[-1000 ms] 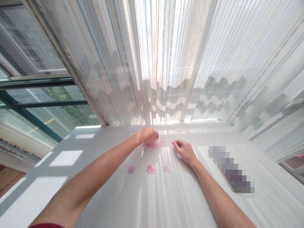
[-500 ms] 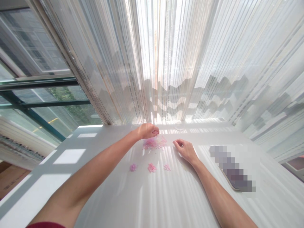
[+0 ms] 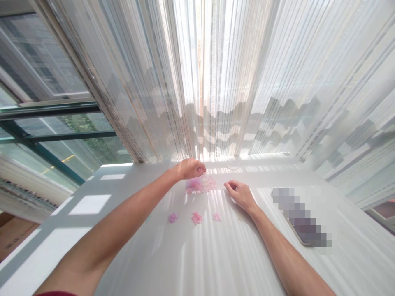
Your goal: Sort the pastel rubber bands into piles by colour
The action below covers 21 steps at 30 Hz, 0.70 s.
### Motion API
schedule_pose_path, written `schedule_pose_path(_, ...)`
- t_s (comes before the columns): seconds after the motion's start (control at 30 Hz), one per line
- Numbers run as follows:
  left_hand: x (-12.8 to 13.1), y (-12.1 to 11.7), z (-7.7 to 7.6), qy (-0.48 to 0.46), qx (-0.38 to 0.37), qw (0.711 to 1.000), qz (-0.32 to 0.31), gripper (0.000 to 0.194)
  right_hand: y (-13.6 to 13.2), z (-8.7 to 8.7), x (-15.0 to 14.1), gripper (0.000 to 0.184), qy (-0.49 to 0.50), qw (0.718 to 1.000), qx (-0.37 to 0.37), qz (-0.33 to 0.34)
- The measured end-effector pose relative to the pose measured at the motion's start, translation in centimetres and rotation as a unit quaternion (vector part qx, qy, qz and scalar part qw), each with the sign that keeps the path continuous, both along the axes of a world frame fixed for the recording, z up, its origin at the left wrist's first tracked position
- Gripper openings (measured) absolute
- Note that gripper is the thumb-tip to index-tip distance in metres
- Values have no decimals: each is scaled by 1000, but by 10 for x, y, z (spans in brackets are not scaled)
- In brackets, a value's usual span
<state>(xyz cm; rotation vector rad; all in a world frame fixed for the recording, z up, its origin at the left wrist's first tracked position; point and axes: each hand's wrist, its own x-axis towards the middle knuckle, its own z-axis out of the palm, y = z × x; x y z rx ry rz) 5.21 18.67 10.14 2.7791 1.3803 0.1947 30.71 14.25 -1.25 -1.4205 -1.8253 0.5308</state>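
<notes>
Head view: clenched left hand, contents unclear, sits at the far edge of a crosswise pile of pink fibres; loosely curled right hand rests just right, slightly farther off.

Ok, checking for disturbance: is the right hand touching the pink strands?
Apart: the head view shows white tabletop between the right hand and the pink strands.

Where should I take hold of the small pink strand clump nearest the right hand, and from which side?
Probably pinch the middle of the small pink strand clump from above, bringing the right hand down from its side. The strands look thin and loose and lie flat on the white table, so there is no edge to get under, and pulling at one end may tease them apart.
</notes>
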Motion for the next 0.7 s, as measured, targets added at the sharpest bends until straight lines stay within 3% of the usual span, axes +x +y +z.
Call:
schedule_pose_path(0.33, -2, -10, -17, 17, -20, 1000, -4, 27, 0, 0, 0, 36, -7, 1000, 0, 2)
schedule_pose_path(0.53, 2, -23, -3, 19, -29, 999, -40, 25, 1, -1, 0, 36, -9, 1000, -1, 1)
schedule_pose_path(0.7, 7, -59, 10, 11, -42, 994, -96, 21, 1, -3, 0, 35, -13, 1000, -1, -4)
